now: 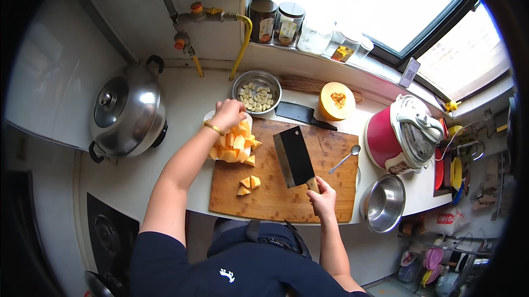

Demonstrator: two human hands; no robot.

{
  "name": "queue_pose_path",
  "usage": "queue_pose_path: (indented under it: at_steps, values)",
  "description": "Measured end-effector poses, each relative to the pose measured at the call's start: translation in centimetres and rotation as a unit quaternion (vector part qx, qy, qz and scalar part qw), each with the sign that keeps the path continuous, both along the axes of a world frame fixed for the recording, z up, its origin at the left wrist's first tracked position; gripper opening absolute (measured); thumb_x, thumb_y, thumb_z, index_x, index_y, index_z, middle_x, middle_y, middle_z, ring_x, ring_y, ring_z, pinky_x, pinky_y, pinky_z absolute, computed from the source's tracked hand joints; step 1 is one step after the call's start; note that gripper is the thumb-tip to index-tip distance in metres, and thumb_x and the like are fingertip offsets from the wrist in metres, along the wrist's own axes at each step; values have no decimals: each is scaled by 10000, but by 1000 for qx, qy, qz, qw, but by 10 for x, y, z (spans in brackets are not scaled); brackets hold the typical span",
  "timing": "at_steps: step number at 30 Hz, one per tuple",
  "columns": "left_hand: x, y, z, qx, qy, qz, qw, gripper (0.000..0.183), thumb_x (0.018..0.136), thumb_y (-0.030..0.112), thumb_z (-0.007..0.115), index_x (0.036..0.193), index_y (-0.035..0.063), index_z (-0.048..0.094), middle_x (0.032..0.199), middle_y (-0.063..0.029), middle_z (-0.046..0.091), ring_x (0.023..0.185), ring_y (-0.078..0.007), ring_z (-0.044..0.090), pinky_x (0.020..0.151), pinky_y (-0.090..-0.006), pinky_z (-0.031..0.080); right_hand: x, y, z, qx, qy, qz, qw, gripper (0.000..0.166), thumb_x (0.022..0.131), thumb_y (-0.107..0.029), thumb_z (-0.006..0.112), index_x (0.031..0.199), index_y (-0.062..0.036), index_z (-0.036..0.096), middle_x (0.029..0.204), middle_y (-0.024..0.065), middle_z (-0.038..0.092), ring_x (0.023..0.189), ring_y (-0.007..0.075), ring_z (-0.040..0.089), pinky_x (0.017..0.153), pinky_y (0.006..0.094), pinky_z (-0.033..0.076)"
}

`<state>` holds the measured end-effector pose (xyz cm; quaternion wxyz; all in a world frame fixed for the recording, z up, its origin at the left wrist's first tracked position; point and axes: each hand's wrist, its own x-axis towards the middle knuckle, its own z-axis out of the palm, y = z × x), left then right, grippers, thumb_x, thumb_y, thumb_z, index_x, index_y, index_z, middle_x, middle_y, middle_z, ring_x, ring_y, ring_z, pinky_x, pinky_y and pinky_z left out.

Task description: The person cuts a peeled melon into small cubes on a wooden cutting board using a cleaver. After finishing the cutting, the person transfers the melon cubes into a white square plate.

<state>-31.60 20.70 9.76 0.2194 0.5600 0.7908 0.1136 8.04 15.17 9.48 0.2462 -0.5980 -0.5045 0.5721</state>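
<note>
My right hand (323, 198) grips the wooden handle of a cleaver (295, 156), its broad dark blade held above the wooden cutting board (285, 206). My left hand (229, 114) is over the back of a heap of orange pumpkin chunks (231, 142), fingers bent downward. Whether it holds a chunk is hidden. The heap lies on a white dish (209, 116), mostly covered, at the board's back left corner. Three loose pumpkin pieces (249, 182) rest on the board between the heap and my body. A small metal spoon (346, 157) lies at the board's right side.
Behind the board are a steel bowl of peeled garlic cloves (257, 92), a dark-bladed knife (303, 114) and a cut pumpkin half (337, 102). A lidded steel pot (128, 111) stands left. To the right are a red-and-white electric cooker (399, 136) and a steel bowl (384, 204) at the counter edge.
</note>
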Motion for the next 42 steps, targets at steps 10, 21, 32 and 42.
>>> queue_pose_path:
  at_steps: [10,21,32,42]
  values:
    - [100,-36,-34,15,278,-150,949,250,699,257,701,900,109,711,1122,-51,476,1116,-247,396,909,-416,298,-19,45,-54,37,-14,118,992,544,657,-6,629,1198,-54,621,822,28,674,610,68,563,558,218,457]
    - [129,-16,-84,-111,455,-212,857,296,862,172,505,1078,136,703,1230,-51,563,1227,-311,337,1004,-673,96,31,29,-54,28,-11,89,996,515,674,37,625,1183,-39,619,798,11,643,536,62,517,478,214,432]
    - [138,-35,-48,23,250,-187,950,274,738,302,668,932,109,661,933,-35,646,1110,-240,477,1057,-558,133,51,17,-41,14,11,47,999,505,693,48,638,1189,-44,610,772,-7,619,532,58,513,471,207,430]
    - [19,-51,29,-20,167,65,984,345,683,332,725,930,97,678,969,-90,659,1084,-251,497,988,-523,210,47,11,-26,25,20,43,999,505,692,16,638,1194,-30,608,833,6,646,559,47,518,489,202,432]
